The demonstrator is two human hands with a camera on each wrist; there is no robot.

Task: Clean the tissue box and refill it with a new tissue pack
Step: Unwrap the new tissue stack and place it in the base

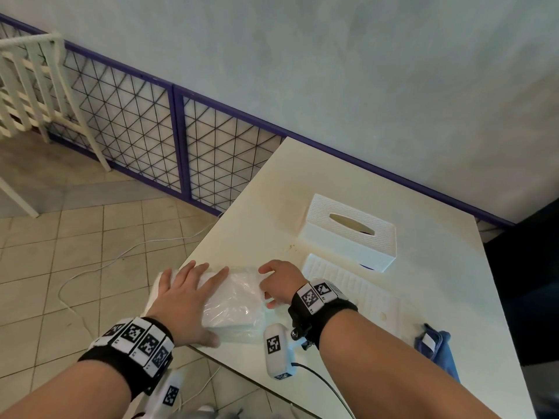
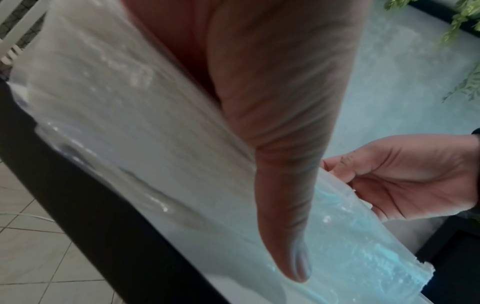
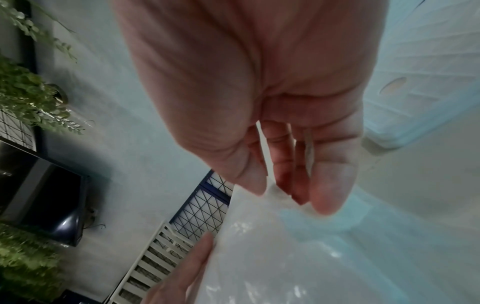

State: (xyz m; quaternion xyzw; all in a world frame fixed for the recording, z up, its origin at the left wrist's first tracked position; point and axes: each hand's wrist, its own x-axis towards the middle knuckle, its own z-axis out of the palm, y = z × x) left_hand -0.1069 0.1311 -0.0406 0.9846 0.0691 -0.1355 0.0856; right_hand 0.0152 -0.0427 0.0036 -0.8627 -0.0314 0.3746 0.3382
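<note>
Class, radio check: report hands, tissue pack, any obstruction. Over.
Left hand flat on tissue pack. Right hand pinching its plastic wrap. Tissue box empty, apart. Nothing blocking.

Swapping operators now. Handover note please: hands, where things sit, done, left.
Left hand: open, pressing flat on the tissue pack at the table's near-left corner.
Right hand: pinching the pack's plastic wrap at its right end.
Tissue box: white shell farther back on the table, slot up; its base plate lies apart in front of it. Blue cloth at the near right edge.
Done: box opened. Cleaning: cannot tell.
Left: unwrap the pack, load it, refit the base.
</note>
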